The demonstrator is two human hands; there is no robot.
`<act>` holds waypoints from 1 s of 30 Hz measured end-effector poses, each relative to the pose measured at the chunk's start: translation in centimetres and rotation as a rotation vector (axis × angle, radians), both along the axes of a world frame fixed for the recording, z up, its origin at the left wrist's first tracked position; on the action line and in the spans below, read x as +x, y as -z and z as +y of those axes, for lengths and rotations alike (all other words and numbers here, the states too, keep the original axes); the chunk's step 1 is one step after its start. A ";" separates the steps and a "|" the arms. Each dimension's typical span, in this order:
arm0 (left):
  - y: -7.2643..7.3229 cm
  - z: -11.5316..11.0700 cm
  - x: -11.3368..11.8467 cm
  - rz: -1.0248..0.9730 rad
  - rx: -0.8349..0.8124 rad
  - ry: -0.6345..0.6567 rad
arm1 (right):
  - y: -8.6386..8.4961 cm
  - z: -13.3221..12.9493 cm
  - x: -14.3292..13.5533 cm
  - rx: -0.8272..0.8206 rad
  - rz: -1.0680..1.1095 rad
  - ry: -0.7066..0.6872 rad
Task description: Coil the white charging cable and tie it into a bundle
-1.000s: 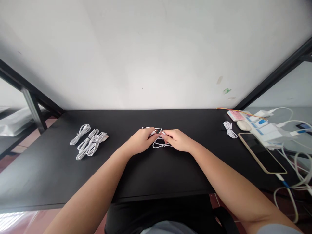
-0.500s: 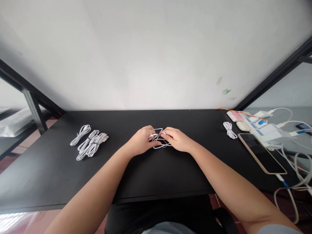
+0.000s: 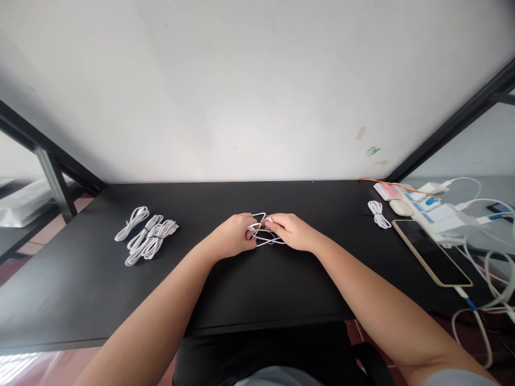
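A thin white cable (image 3: 270, 242) lies in loose loops between my hands, over the middle of the black table. My left hand (image 3: 236, 236) is closed on its left side, with the thumb and fingers around the strands. My right hand (image 3: 290, 230) pinches a white end piece of the same cable between thumb and forefinger. Its exact connector type is too small to tell. Part of the loops is hidden beneath both hands.
Several bundled white cables (image 3: 151, 238) lie on the black table (image 3: 257, 295) at the left, beside a single coil (image 3: 132, 224). Rightward are another tied cable (image 3: 379, 214), a phone (image 3: 431, 253), a white mouse-like object (image 3: 401, 208) and a power strip (image 3: 422, 209) with chargers.
My left thumb has drawn back from the loops toward the left palm. The cable loops between the hands have shifted slightly; my right hand keeps its pinch.
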State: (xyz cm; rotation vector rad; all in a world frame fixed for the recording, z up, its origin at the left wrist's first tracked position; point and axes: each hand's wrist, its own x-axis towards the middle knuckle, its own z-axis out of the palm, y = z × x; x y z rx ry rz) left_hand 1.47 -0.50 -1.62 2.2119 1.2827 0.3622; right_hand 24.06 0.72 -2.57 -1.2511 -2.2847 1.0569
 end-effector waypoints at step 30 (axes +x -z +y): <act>0.1 0.1 0.7 -0.210 0.090 -0.124 | -0.3 -0.4 -0.5 -0.185 0.175 0.034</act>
